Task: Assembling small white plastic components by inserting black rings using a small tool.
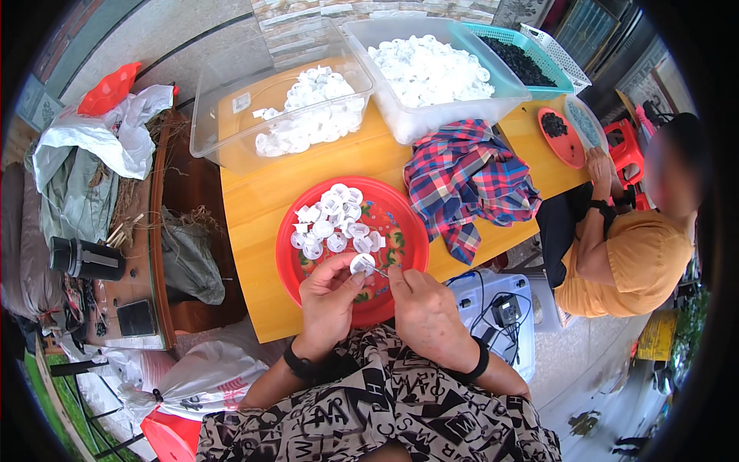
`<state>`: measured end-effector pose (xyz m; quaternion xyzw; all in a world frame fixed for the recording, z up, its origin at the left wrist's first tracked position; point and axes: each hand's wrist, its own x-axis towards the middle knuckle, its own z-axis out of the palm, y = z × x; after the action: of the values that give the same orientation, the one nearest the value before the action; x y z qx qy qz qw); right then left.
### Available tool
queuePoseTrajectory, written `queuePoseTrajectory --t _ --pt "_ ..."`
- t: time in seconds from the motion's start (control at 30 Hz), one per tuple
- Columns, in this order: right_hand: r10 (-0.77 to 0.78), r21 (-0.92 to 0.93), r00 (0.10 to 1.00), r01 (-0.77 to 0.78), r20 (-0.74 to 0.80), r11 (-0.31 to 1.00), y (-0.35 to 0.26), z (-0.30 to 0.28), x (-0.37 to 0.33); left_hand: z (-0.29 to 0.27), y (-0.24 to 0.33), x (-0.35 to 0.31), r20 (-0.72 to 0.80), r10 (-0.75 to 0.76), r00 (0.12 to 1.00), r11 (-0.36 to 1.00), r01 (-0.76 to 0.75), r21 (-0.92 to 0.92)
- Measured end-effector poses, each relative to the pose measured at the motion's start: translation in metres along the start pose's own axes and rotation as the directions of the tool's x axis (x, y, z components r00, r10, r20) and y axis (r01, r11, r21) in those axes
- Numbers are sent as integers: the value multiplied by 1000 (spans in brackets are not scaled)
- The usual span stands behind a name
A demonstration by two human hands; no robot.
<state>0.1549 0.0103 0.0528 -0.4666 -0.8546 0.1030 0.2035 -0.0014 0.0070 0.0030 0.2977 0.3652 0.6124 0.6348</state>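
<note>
My left hand [329, 299] pinches a small round white plastic part [362, 263] between thumb and fingers. In my right hand [433, 314] is a thin metal tool [381, 272], its tip against or close beside the part; its handle is hidden in my fingers, so its exact kind does not show. Both hands are over the near side of a round red tray [416, 245] with a printed pattern. Several similar white plastic parts [331, 204] lie heaped in the tray's far left half.
Behind the tray stand two clear plastic bins [223, 127] of white parts on the yellow wooden table [250, 289]. A plaid cloth [469, 177] lies right of the tray. Farther right, a person in an orange shirt [643, 258] sits near a small red tray [570, 150] of black pieces.
</note>
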Motion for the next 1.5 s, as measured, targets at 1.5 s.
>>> queuePoseTrajectory --t 1.5 --pt "48 110 991 -62 126 992 10 2 2 -3 -1 7 19 59 998 990 -61 129"
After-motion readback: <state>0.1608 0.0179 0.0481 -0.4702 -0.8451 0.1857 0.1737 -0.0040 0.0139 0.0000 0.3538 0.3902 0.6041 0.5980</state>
